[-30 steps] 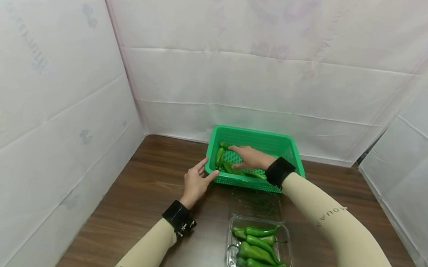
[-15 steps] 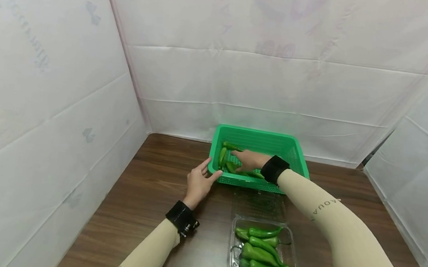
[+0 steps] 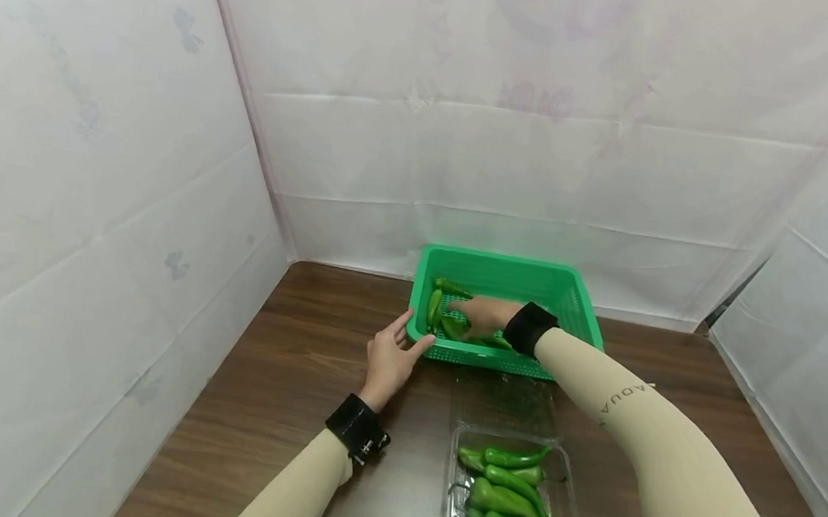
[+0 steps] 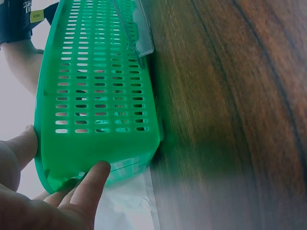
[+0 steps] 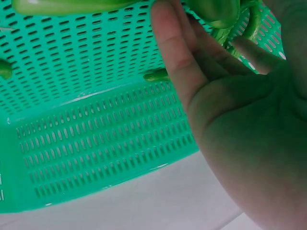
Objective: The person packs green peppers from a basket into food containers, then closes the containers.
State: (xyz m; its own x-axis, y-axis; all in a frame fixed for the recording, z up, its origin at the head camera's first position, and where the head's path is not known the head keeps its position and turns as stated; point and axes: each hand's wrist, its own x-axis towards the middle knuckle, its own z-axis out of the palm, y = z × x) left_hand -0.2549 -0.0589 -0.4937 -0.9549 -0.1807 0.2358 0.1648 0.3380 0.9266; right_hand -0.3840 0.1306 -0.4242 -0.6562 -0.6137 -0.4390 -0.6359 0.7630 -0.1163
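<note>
Several glossy green peppers [image 3: 446, 313] in slotted basket [image 3: 584, 306]; right hand [image 3: 480, 314] fingers relaxed, left hand [image 3: 391, 359] gripping corner.

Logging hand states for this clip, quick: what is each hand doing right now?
Left hand: grips the near left corner of the green basket.
Right hand: inside the basket, fingers on the green peppers; whether it grips one cannot be told.

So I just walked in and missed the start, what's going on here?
A person is working with green peppers at a table. Their right hand is inside the green basket, fingers on peppers lying there. Their left hand grips the basket's near corner. More peppers sit in an open clear tray in front of the basket.
</note>
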